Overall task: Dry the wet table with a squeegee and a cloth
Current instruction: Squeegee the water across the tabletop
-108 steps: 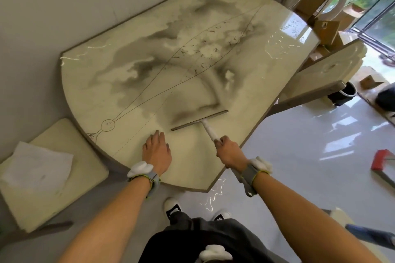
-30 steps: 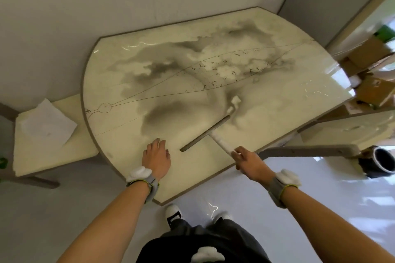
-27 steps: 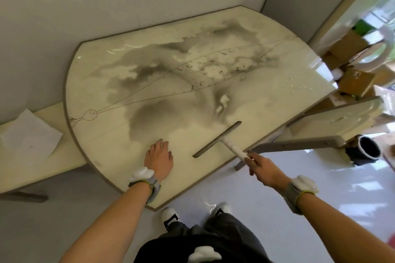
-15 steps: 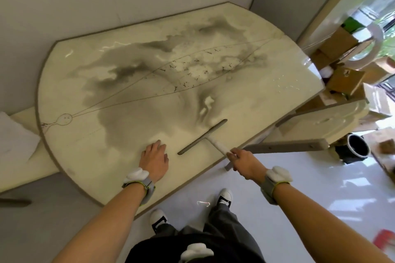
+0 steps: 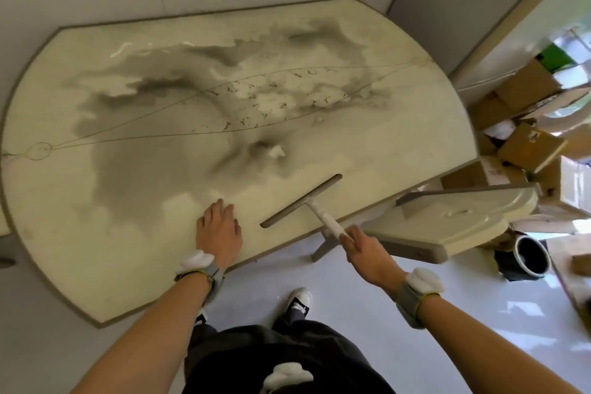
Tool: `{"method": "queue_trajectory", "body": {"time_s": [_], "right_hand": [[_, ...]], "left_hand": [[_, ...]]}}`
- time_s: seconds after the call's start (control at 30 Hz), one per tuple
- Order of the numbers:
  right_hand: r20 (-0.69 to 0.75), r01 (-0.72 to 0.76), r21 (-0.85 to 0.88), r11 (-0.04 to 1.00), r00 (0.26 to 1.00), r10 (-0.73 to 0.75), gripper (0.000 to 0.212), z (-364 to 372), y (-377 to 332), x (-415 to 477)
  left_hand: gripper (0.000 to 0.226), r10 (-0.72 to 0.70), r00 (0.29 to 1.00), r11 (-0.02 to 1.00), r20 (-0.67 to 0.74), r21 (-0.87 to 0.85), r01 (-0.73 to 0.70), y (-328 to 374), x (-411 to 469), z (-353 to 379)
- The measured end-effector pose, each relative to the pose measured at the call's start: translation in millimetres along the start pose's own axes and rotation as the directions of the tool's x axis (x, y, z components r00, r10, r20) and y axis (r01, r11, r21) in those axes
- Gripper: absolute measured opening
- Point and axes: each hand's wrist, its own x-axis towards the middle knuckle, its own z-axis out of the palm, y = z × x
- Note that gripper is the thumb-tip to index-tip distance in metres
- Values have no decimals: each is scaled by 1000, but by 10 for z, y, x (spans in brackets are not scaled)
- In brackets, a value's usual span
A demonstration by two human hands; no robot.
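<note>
The squeegee [image 5: 303,200] lies with its blade flat on the desk [image 5: 96,253], close to the near edge and towards the right end, set at a slant to that edge. The right hand [image 5: 364,253] is curled round the end of the white handle and sits just off the near edge, over the floor. The left hand [image 5: 219,232] is spread flat on the desk just left of the blade, fingers straight, apparently as a brace.

This looks like the squeegee step, with a pull towards the near edge close to its end. A glossy streak [image 5: 128,50] near the far edge suggests water there. Whether the grey blotches [image 5: 144,176] across the middle are wet or part of the surface cannot be told.

The next move probably calls for running the blade off the edge, then lifting it and setting it down farther back for an overlapping pull. The cloth is not in view.
</note>
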Motion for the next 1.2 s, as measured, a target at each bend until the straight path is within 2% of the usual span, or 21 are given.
{"method": "queue_trajectory", "body": {"time_s": [0.1,0.2,0.37,0.57,0.67,0.73,0.87,1.03,1.2], "right_hand": [[-10,-16,-61,998,1000,16,27,-116,375,-169],[29,-14,-119,993,999,18,32,-110,450,-160],[51,55,-82,995,997,-51,36,179,-122,271],[64,59,-65,996,996,-55,33,65,-530,582],[15,17,-7,1000,1000,-17,29,-91,-259,327],[-31,-61,11,998,998,61,25,-189,81,48],[-18,-201,-44,979,980,200,21,-232,523,-409],[-9,-107,-160,981,994,107,29,23,228,-301],[53,-3,-178,984,999,13,31,404,-216,-196]], "left_hand": [[42,-27,999,999,43,44,25,266,26,143],[40,-51,998,998,46,51,48,332,43,163],[40,-6,1000,999,14,32,6,-2,-14,-50],[43,140,988,989,68,36,-143,-165,39,-156],[43,214,975,974,66,55,-218,-203,134,-156],[41,285,957,956,58,58,-288,-153,179,-110],[38,355,934,932,37,64,-357,-141,220,0],[40,439,899,896,8,68,-438,-245,242,-25],[39,459,888,887,-17,67,-457,-382,254,-63]]}}
